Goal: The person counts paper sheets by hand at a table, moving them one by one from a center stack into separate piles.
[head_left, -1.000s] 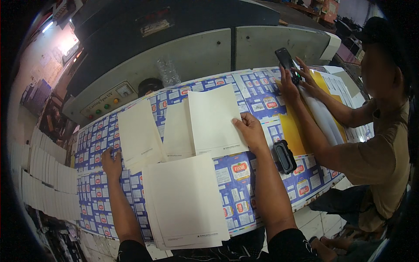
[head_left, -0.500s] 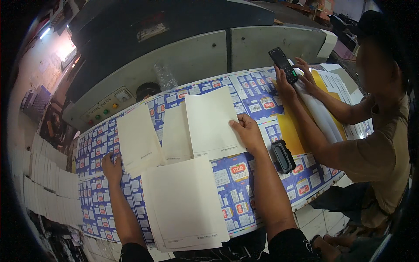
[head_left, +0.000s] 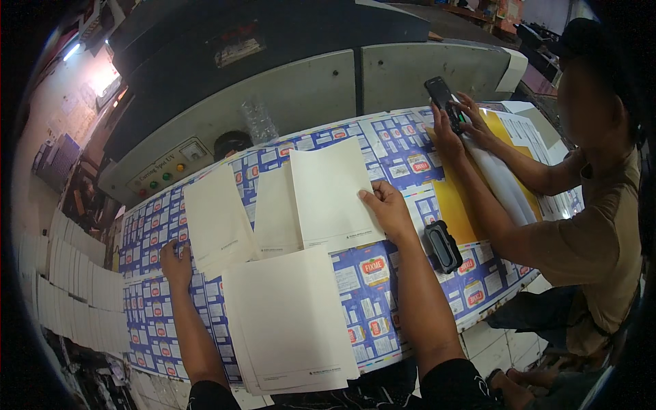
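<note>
My right hand (head_left: 388, 208) rests on the right edge of a white paper stack (head_left: 331, 195), fingers pinching its side. My left hand (head_left: 176, 263) lies flat on the blue printed sheet (head_left: 150, 314) covering the table, beside the lower corner of another white stack (head_left: 215, 219). A third white stack (head_left: 277, 215) lies between those two. A larger pile of white sheets (head_left: 287, 321) sits at the near edge between my forearms.
A person on the right holds a black phone (head_left: 439, 92) over yellow and white sheets (head_left: 506, 181). A black hand tool (head_left: 443, 246) lies by my right forearm. A grey machine with coloured buttons (head_left: 167, 174) stands behind the table. White sheets (head_left: 68, 287) are laid out at left.
My right hand has stayed on the paper stack's edge with little shift. The other person's phone has moved slightly. My left hand remains flat on the printed sheet.
</note>
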{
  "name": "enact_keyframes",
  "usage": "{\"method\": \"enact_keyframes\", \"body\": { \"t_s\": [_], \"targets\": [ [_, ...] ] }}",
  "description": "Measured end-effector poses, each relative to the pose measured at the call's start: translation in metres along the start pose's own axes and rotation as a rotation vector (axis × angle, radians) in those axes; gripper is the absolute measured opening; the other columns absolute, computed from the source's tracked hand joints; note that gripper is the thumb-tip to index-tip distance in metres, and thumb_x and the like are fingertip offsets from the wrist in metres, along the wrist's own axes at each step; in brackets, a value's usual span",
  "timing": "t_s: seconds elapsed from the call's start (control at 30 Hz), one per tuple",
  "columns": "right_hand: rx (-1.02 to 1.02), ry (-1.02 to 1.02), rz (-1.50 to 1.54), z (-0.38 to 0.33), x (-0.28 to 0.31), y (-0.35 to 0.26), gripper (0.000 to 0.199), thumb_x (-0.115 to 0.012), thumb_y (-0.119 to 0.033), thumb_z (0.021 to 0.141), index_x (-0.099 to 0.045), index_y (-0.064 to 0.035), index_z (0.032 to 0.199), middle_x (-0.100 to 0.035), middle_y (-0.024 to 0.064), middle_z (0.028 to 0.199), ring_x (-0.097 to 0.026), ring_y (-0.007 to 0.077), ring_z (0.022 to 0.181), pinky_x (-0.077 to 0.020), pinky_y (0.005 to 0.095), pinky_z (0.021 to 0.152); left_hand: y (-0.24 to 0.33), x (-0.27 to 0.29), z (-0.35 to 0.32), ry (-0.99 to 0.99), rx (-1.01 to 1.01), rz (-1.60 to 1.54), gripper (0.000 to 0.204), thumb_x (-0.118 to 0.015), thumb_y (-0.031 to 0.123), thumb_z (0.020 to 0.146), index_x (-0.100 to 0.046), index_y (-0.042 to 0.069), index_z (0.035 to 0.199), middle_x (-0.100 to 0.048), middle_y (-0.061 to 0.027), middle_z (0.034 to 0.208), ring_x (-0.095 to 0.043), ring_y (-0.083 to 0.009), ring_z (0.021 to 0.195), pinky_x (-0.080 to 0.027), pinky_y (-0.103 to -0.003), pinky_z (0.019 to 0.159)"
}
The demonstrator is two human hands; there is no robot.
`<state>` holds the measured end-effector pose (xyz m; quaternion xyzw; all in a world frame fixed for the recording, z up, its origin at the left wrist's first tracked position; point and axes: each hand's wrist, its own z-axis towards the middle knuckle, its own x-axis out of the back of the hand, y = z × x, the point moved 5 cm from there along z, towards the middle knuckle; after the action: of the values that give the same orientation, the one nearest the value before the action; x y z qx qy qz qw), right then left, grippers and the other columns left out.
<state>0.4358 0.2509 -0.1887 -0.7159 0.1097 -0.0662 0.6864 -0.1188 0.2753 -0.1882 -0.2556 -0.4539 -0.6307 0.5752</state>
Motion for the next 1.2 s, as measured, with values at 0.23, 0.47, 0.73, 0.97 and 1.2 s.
{"method": "enact_keyframes", "body": {
  "t_s": [0.23, 0.47, 0.73, 0.97, 1.2],
  "targets": [
    [0.005, 0.005, 0.012, 0.0021, 0.0024, 0.0047, 0.025, -0.068, -0.017, 0.091, -0.062, 0.0035, 0.105, -0.064, 0.0025, 0.077, -0.056, 0.0074, 0.066, -0.0457, 0.0231, 0.060, 0.0102, 0.0026, -0.0014, -0.015, 0.020, 0.008, 0.041, -0.066, 0.030, 0.087, -0.060, 0.003, 0.118, -0.059, -0.0186, 0.117, -0.054, -0.0357, 0.112, -0.043, -0.045, 0.096],
    [0.008, 0.006, 0.013, -0.0005, 0.0001, -0.0004, 0.025, -0.068, -0.017, 0.091, -0.062, 0.0035, 0.106, -0.064, 0.0024, 0.077, -0.056, 0.0074, 0.066, -0.0456, 0.0230, 0.060, 0.0069, 0.0023, -0.0012, -0.046, 0.043, 0.013, 0.043, -0.066, 0.030, 0.087, -0.059, 0.004, 0.120, -0.057, -0.0188, 0.121, -0.053, -0.0367, 0.114, -0.042, -0.046, 0.097],
    [0.003, 0.009, 0.051, -0.0007, -0.0003, 0.0007, 0.025, -0.068, -0.016, 0.091, -0.062, 0.0037, 0.105, -0.064, 0.0026, 0.077, -0.056, 0.0075, 0.066, -0.0455, 0.0227, 0.060, 0.0058, 0.0011, -0.0011, -0.056, 0.040, -0.003, 0.043, -0.065, 0.029, 0.087, -0.058, 0.003, 0.121, -0.056, -0.0193, 0.121, -0.052, -0.0367, 0.115, -0.041, -0.046, 0.098],
    [0.015, 0.007, -0.008, -0.0007, 0.0013, -0.0009, 0.026, -0.068, -0.017, 0.091, -0.062, 0.0038, 0.105, -0.064, 0.0026, 0.077, -0.056, 0.0074, 0.066, -0.0451, 0.0230, 0.059, 0.0038, 0.0001, -0.0007, -0.055, 0.044, -0.007, 0.045, -0.066, 0.030, 0.087, -0.058, 0.002, 0.121, -0.057, -0.0199, 0.120, -0.052, -0.0377, 0.115, -0.041, -0.046, 0.099],
    [0.015, 0.018, -0.018, 0.0007, 0.0021, 0.0023, 0.026, -0.068, -0.017, 0.090, -0.062, 0.0040, 0.105, -0.064, 0.0023, 0.076, -0.055, 0.0070, 0.065, -0.0446, 0.0228, 0.059, 0.0035, -0.0001, -0.0004, -0.035, 0.005, 0.008, 0.044, -0.066, 0.030, 0.087, -0.059, 0.002, 0.120, -0.057, -0.0206, 0.119, -0.053, -0.0376, 0.113, -0.042, -0.046, 0.097]
  ]
}}
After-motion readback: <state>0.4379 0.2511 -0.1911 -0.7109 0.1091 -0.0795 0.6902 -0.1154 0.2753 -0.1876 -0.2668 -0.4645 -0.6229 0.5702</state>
